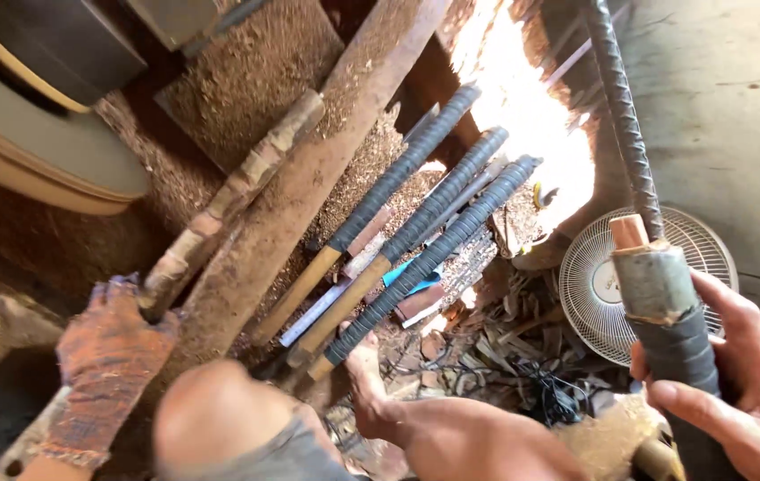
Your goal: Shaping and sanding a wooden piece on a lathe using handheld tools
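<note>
Tape-wrapped handle [670, 330], dark at the grip and grey above with a copper-coloured stub on top, stands upright at the right edge, and our right hand [741, 392] is clamped around its lower part, fingers curled over the black wrapping. Just behind it lies a white fan grille [594, 294], and a ribbed steel bar [622, 107] runs up from the handle's top towards the upper edge.

Our left hand [371, 387] reaches into the middle, its thumb touching the lower wooden ends of three black-wrapped sticks [424, 223] that lie side by side, slanting up to the right. We cannot tell whether this hand grips any of them.

At the left, a gloved hand [108, 352], seemingly another person's, closes on a rusty bar [237, 191] beside a long rusty beam [309, 196]. Sawdust [246, 80] covers the ground behind, and a bare knee [215, 414] shows at the bottom.
</note>
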